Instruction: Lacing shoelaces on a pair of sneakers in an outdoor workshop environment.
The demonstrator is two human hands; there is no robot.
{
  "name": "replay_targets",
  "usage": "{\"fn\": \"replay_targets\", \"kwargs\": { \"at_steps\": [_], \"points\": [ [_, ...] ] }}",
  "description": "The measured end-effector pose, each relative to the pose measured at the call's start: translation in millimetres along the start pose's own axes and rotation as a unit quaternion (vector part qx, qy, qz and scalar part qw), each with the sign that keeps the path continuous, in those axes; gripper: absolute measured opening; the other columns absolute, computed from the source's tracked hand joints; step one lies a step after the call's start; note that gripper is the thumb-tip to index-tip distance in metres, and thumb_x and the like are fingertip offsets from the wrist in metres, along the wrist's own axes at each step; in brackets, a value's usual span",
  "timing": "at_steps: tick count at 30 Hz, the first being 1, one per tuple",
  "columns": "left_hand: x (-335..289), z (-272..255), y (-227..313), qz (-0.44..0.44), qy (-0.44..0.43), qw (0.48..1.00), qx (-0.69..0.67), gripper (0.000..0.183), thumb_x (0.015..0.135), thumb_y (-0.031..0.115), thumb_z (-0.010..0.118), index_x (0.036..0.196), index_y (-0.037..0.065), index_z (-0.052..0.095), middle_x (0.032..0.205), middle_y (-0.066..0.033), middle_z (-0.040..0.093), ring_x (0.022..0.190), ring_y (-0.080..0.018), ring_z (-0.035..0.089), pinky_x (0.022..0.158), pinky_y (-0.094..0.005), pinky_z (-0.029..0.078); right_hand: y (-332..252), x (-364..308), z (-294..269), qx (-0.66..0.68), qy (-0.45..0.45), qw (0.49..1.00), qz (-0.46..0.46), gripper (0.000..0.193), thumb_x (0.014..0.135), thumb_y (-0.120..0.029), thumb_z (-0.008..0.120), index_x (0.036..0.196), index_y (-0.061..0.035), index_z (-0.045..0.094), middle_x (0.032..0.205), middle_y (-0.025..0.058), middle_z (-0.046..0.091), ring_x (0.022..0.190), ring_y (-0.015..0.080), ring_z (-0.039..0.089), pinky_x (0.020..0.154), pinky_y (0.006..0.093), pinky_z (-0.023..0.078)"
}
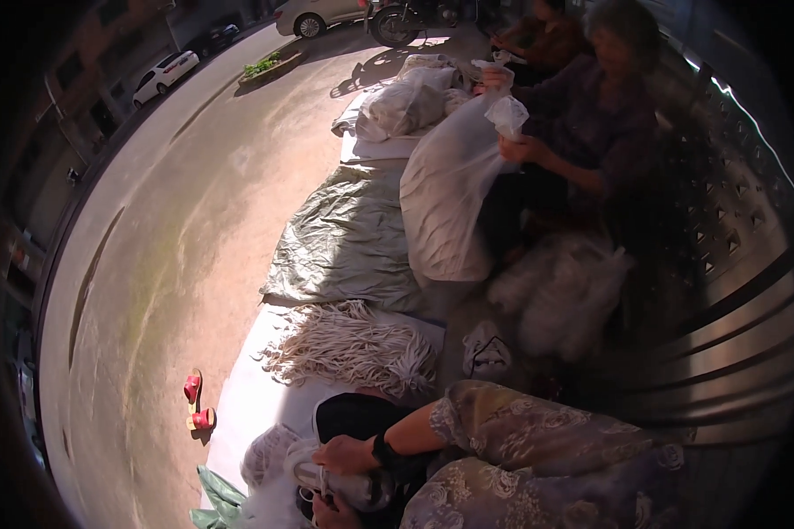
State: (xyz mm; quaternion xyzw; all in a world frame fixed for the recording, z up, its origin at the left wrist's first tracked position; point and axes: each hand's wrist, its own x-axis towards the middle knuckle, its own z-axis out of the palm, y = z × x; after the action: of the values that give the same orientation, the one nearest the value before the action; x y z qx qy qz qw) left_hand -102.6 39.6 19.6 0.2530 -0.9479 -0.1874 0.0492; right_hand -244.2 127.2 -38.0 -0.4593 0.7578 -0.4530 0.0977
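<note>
Low in the picture, my right hand (347,455), with a black band at its wrist, has its fingers closed on a white cord (324,481). The cord runs down to my left hand (335,512), whose fingers are closed at its lower end. The bottom edge cuts off part of that hand. Beside both hands lies a pale rounded bundle (362,490), too blurred to name. A crumpled white see-through bag (270,453) touches it on the left. Farther off, a heap of loose white cords (353,348) is spread on a white sheet (249,375).
A greenish tarp (344,238) lies beyond the cords. Another person (609,132) sits at the right, holding a big white sack (450,189); someone else (547,40) sits behind. Red sandals (200,419) stand on the ground at left. A white-and-black shoe-like thing (485,351) lies nearby.
</note>
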Motion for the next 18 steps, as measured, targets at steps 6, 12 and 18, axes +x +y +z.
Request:
{"fn": "replay_targets", "kwargs": {
  "at_steps": [6, 12, 18],
  "points": [
    [6, -1, 9, -0.086, -0.108, 0.986, 0.092, 0.039, 0.085, 0.039, 0.049, 0.092, 0.003, 0.062, 0.082, -0.0205, 0.062, 0.075, -0.0377, 0.059, 0.069, -0.045, 0.046, -21, 5, 4, -0.046, -0.036, 0.995, -0.084, 0.014, 0.069, -0.017, 0.057, 0.077, -0.0054, 0.055, 0.071, 0.0134, 0.059, 0.067, 0.0306, 0.061, 0.058, 0.0398, 0.048],
    [3, 12, -19, -0.021, -0.098, 0.988, 0.117, 0.028, 0.082, 0.029, 0.052, 0.083, 0.003, 0.061, 0.076, -0.0181, 0.061, 0.068, -0.0344, 0.059, 0.062, -0.0412, 0.046, -38, 4, 18, -0.005, -0.157, 0.985, -0.072, 0.018, 0.07, -0.016, 0.058, 0.083, -0.0041, 0.057, 0.074, 0.011, 0.057, 0.071, 0.0284, 0.06, 0.062, 0.0387, 0.047],
    [15, 31, -7, -0.113, -0.032, 0.988, 0.101, 0.02, 0.079, 0.019, 0.051, 0.084, 0.0, 0.046, 0.066, -0.0201, 0.06, 0.064, -0.0382, 0.061, 0.057, -0.0455, 0.048, -7, 1, 8, -0.04, -0.088, 0.992, -0.084, 0.009, 0.072, -0.012, 0.056, 0.078, -0.0055, 0.056, 0.08, 0.0102, 0.059, 0.076, 0.0274, 0.061, 0.064, 0.0359, 0.049]
  ]
}}
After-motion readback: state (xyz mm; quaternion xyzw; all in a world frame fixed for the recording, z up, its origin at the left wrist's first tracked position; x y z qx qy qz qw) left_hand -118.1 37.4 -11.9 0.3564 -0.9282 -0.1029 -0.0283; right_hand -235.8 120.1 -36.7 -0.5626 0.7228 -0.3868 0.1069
